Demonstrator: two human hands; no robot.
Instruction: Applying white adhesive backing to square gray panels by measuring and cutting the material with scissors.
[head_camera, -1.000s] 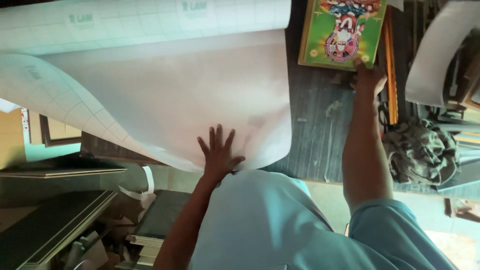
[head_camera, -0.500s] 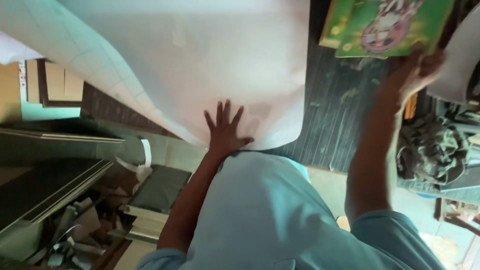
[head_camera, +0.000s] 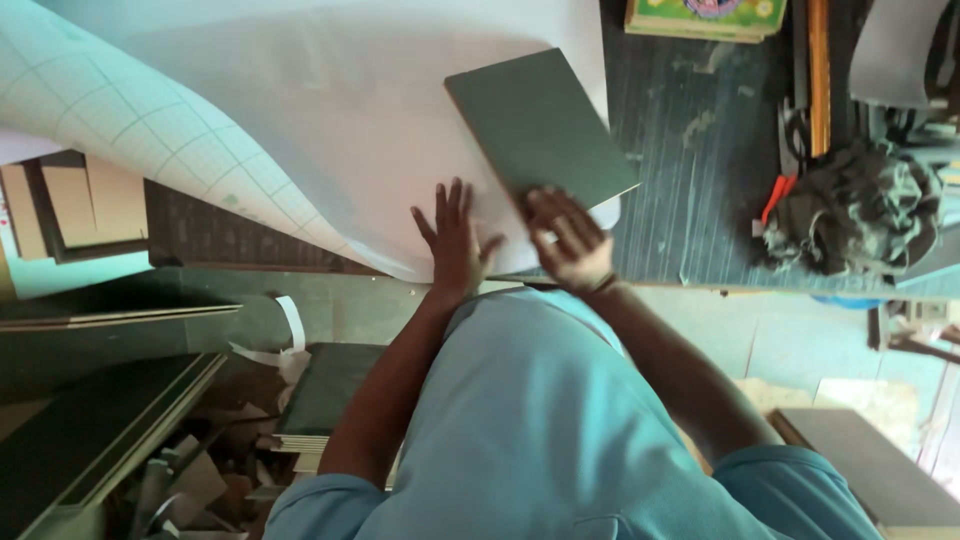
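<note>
No box, tray or bin with visible contents showed on the dark wooden table (head_camera: 700, 180); things simply lay on its top. A large white sheet (head_camera: 330, 130), gridded on its curled-over backing at the left, covered the table's left half and hung over the near edge. A dark green board (head_camera: 540, 125), rectangular and turned at an angle, lay on the sheet's right part, its near right corner reaching past the sheet's edge.

The left hand (head_camera: 452, 240) lay flat, palm down, fingers spread and pointing away, pressing the sheet near the table's near edge; it gripped nothing. The right hand (head_camera: 572, 240) rested just beside it, fingers open and loosely spread, fingertips touching the board's near corner; whether any finger hooked under the board could not be told, and motion blur softened it.

At the far edge lay a colourful picture book (head_camera: 705, 15), partly out of view. To the right stood a yellow ruler (head_camera: 819, 70), and near it a crumpled grey cloth (head_camera: 860, 210) with an orange-handled tool (head_camera: 778, 195) peeking from under it.

Half a second earlier the right hand had been stretched far to the book; it had since come back beside the left, and the green board, not seen then, now lay on the sheet.
</note>
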